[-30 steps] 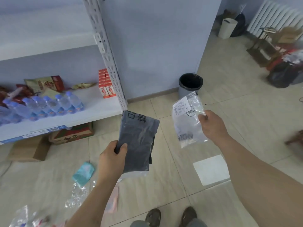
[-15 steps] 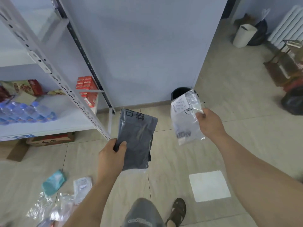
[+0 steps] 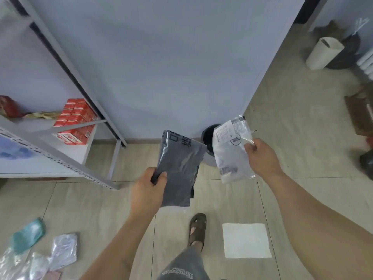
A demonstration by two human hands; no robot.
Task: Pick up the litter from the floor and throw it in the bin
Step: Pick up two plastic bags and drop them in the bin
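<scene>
Presently the bin (image 3: 207,138) stands ahead by the wall, nearest the right hand (image 3: 260,156), which pinches a clear bag (image 3: 232,150) overlapping its rim. Left hand (image 3: 148,188) grips a grey bag (image 3: 179,168), long axis pointing binward.

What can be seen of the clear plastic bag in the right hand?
The clear plastic bag is a crinkled, see-through packet with a white printed label near its top, a round black logo beside it and dark lettering near its lower edge. It hangs tilted in the air, pinched at its right edge by the right hand, in front of the black bin against the wall.
</scene>
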